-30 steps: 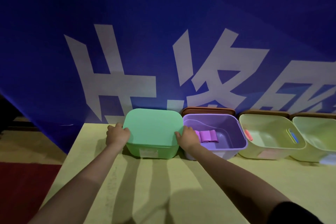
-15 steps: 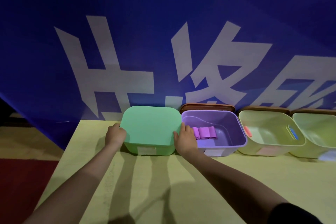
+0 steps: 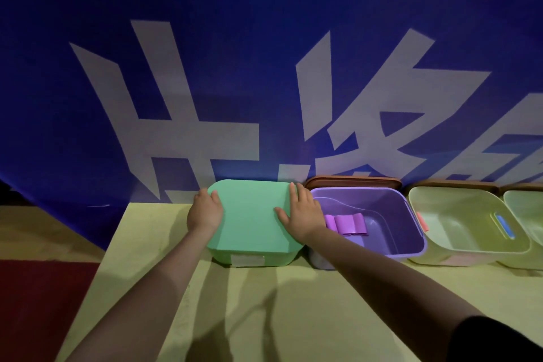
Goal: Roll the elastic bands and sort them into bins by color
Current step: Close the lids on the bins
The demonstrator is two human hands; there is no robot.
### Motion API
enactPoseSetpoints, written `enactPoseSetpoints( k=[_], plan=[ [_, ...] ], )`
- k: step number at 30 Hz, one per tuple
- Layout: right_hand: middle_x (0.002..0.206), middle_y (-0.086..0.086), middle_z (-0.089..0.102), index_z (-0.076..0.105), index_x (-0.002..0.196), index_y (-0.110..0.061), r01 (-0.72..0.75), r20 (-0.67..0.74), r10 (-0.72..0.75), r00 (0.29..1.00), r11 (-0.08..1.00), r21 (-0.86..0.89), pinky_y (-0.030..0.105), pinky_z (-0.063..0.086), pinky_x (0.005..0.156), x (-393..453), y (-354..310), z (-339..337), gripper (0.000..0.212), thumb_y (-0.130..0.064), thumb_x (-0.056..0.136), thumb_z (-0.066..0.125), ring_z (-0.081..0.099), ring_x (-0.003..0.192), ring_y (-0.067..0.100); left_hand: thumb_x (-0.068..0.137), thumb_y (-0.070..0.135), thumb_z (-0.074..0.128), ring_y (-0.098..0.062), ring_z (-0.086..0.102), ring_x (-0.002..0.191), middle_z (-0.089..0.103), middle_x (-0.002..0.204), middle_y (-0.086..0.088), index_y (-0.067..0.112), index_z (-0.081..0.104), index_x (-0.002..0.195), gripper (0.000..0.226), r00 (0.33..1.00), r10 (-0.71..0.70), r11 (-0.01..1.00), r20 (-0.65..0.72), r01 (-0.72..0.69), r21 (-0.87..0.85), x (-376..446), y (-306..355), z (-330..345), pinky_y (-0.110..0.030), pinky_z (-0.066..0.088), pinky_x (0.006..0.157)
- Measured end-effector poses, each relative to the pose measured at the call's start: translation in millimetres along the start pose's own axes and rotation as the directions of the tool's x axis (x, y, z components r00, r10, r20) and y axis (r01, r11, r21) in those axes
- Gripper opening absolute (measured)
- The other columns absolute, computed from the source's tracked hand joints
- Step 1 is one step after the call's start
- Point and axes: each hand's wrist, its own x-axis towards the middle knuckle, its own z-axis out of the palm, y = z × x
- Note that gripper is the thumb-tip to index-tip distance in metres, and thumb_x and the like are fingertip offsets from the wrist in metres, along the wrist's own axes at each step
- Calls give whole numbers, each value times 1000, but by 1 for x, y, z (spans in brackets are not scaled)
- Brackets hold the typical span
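Here the person seems to be seating the green lid [image 3: 249, 216] on the green bin [image 3: 255, 258], which stands at the left end of a row on the yellow surface [image 3: 293, 303]. To do this well, both sides should be pressed down evenly so the lid sits flat and square on the rim, without nudging the bin into its neighbour. The left hand [image 3: 204, 211] rests on the lid's left edge, its fingers curled over that edge; how tightly they grip cannot be told from this angle. The right hand [image 3: 304, 216] lies flat on the lid's right side, fingers [image 3: 295, 195] straight and lightly spread, thumb out toward the middle, pressing rather than gripping. Just beside it to the right, the purple bin [image 3: 411, 232] stands open, touching or nearly touching the green one, with rolled purple bands [image 3: 348, 223] lying inside on its floor. Further right are two pale green bins [image 3: 458, 244], also open; a blue piece [image 3: 504, 225] shows at the nearer one's right wall. A blue banner [image 3: 264, 67] hangs behind the row.
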Motion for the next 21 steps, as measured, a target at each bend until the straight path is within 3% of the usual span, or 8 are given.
enactPoseSetpoints(
  k=[3,7,13,17,19,21],
  plan=[
    [156,9,20,7,152,-10,16,11,-15,1000,998,-66,42,20,117,0,2,4,76,-58,96,27,22,142,27,103,27,26,-44,58,100,54,119,-25,-4,46,119,41,999,32,998,-43,-30,47,3,-4,7,-40,41,71],
    [147,10,31,11,151,-6,21,3,-21,1000,989,-145,44,25,113,8,5,5,77,-57,95,27,32,134,27,103,25,26,-45,59,100,56,118,-26,-5,47,117,39,998,34,994,-59,-27,102,5,-2,11,-41,44,73],
    [157,8,20,4,153,-10,-2,-7,2,1000,998,-65,45,21,116,6,2,13,72,-52,98,24,22,142,26,100,25,33,-36,59,98,59,111,-20,-1,53,113,35,986,78,985,-145,-54,163,-6,-1,8,-40,46,72],
    [156,7,22,5,153,-11,-16,-15,15,1000,997,-70,44,22,116,4,2,11,67,-48,100,24,23,142,25,92,17,48,-33,52,106,55,115,-17,3,55,118,30,945,257,951,-201,-210,226,-10,-3,8,-43,45,85],
    [152,8,27,9,152,-11,-5,-31,2,1000,996,-92,44,24,115,5,1,8,63,-44,100,24,27,139,25,87,14,51,-30,51,109,55,119,-12,9,58,118,32,873,453,878,-180,-401,261,-15,-2,9,-43,44,90],
    [150,7,31,15,151,-11,12,-52,-18,998,994,-111,43,25,114,4,2,4,58,-39,101,25,29,137,24,84,20,41,-27,53,109,57,119,-6,16,61,111,34,758,650,734,-50,-608,303,-26,2,12,-42,42,94]
  ],
)
